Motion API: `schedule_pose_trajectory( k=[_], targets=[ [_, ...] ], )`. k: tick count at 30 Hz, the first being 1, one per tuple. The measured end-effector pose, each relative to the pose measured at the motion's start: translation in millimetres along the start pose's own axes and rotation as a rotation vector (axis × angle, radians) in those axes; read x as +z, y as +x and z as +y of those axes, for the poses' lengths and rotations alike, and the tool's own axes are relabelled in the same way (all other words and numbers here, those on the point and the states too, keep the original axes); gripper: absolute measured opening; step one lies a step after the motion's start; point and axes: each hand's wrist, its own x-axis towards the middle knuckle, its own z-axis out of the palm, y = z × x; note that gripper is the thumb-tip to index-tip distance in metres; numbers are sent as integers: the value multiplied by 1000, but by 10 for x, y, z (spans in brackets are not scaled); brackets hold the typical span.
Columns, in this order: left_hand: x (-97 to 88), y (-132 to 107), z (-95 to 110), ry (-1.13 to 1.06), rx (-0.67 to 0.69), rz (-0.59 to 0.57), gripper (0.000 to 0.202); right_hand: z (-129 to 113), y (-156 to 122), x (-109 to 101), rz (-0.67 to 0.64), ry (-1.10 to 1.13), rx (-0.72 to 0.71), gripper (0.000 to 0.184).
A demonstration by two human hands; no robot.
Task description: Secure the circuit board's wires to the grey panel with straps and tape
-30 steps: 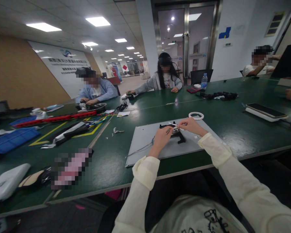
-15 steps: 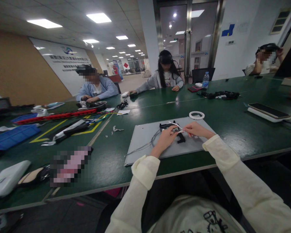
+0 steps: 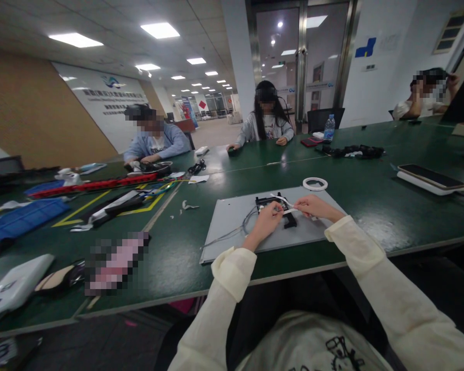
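My left hand (image 3: 268, 220) and my right hand (image 3: 315, 207) are close together above a grey board (image 3: 220, 226). Between them runs a thin white strip of tape (image 3: 291, 210); the fingers of both hands are pinched on it. Under the hands lies a black device frame (image 3: 291, 221) with small parts inside, partly covered by my left fingers. A grey cable (image 3: 244, 222) loops out of its left side. Just past the board's far edge lies a white roll of tape (image 3: 315, 184).
A phone on a white box (image 3: 429, 180) lies to the right. On the left are a pouch (image 3: 118, 263), a blue crate (image 3: 27, 219) and a white case (image 3: 17, 288). A water bottle (image 3: 328, 128) stands farther back. Several co-workers sit around the green table (image 3: 239, 178).
My left fingertips have curled in a little at the strip; my right hand stays almost in place. Across the table, a co-worker has drawn a dark object closer to their body.
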Motion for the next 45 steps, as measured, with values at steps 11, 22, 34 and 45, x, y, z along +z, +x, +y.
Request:
schedule_pose_trajectory(
  k=[11,22,34,45],
  targets=[
    [66,18,-88,-136,91,-84,16,122,32,83,97,-174,-24,41],
    [146,-2,-33,196,20,-50,23,113,41,127,126,-268,-6,35],
    [175,25,-97,94,36,-34,21,53,4,108,122,-258,9,35],
    [166,14,-77,68,12,-12,17,113,37,134,120,-324,-22,34]
  ],
)
